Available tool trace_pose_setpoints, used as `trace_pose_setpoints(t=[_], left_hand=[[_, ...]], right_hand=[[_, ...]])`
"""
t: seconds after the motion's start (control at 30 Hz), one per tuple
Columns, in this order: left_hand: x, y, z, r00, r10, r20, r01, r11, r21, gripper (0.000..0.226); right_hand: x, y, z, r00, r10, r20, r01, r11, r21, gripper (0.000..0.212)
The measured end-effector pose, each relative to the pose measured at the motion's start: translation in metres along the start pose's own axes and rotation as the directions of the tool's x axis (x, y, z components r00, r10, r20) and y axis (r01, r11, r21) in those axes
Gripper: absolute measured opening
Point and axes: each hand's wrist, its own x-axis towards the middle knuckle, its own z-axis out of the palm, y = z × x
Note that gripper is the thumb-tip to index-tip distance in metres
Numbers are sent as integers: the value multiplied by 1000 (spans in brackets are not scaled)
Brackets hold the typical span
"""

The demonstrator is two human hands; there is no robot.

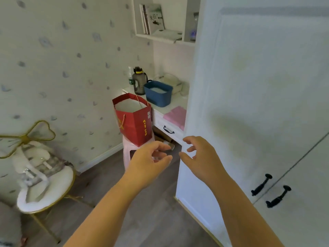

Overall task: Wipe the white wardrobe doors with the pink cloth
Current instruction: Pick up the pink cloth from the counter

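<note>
Reaching toward pink cloth [175, 116], folded flat on desk surface beside wardrobe door [258, 86]. Left hand [149, 161], right hand [199, 155]: fingers apart, empty. Cloth judged soft, light; pinch near edge.

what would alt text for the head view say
Two empty hands, left hand and right hand, reach toward a folded pink cloth on a white desk, beside white wardrobe doors and a red gift bag.
</note>
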Motion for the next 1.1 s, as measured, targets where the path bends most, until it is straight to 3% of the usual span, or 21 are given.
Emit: trace_pose_setpoints(t=[0.33, 0.6, 0.73, 0.93, 1.0, 1.1], left_hand=[[250, -53, -48, 995, 18, 100, -37, 981, 191, 25], [420, -133, -9, 979, -42, 198, 28, 997, 77, 40], [501, -186, 18, 943, -112, 314, 76, 989, 124, 51], [601, -234, 32, 848, -290, 443, 133, 927, 351, 62], [626, -240, 46, 809, -322, 492, 119, 909, 399, 58], [643, -246, 68, 721, -317, 616, -35, 872, 489, 29]], right_hand=[[216, 14, 46, 991, 134, -13, -133, 990, 55, 56], [322, 63, 108, 951, 299, -75, -299, 954, 1, 57], [386, 91, 141, 887, 451, -100, -453, 891, 8, 64], [450, 118, 169, 736, 670, -96, -668, 742, 56, 69], [465, 129, 179, 696, 711, -98, -706, 703, 88, 69], [478, 145, 194, 638, 764, -100, -754, 646, 119, 69]])
